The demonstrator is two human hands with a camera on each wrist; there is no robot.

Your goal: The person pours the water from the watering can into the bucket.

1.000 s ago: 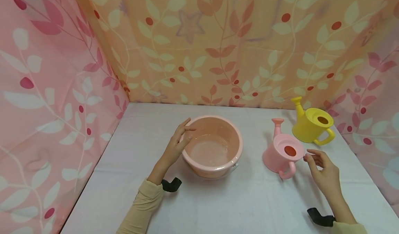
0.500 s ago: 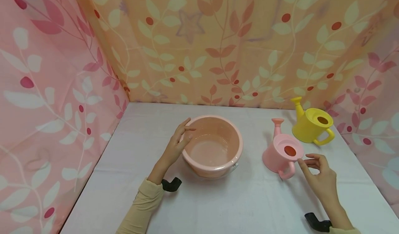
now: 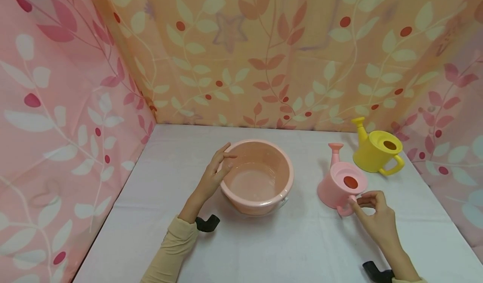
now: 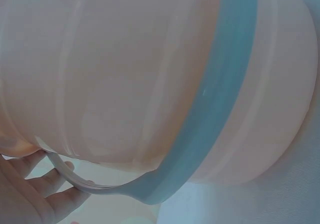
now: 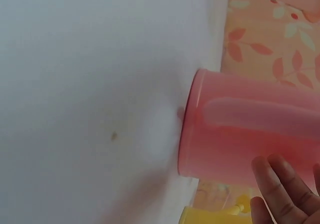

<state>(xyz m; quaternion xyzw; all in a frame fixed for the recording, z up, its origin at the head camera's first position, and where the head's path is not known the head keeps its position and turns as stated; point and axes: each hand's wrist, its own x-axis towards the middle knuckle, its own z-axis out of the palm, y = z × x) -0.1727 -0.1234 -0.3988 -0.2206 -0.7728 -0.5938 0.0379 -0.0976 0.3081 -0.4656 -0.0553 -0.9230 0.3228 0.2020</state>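
At the right of the frame stands the pink watering can point(image 3: 332, 193); the right hand point(image 3: 379, 222), loosely spread at its handle point(image 3: 344, 211), should wrap it fully. The left hand point(image 3: 212, 178), fingers spread, rests at the central basin point(image 3: 256, 205).

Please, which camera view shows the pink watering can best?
The head view. It shows the pink watering can almost whole: spout, top opening and handle. The right wrist view shows its base and side closer, but the picture's edge cuts it off. The left wrist view does not show it.
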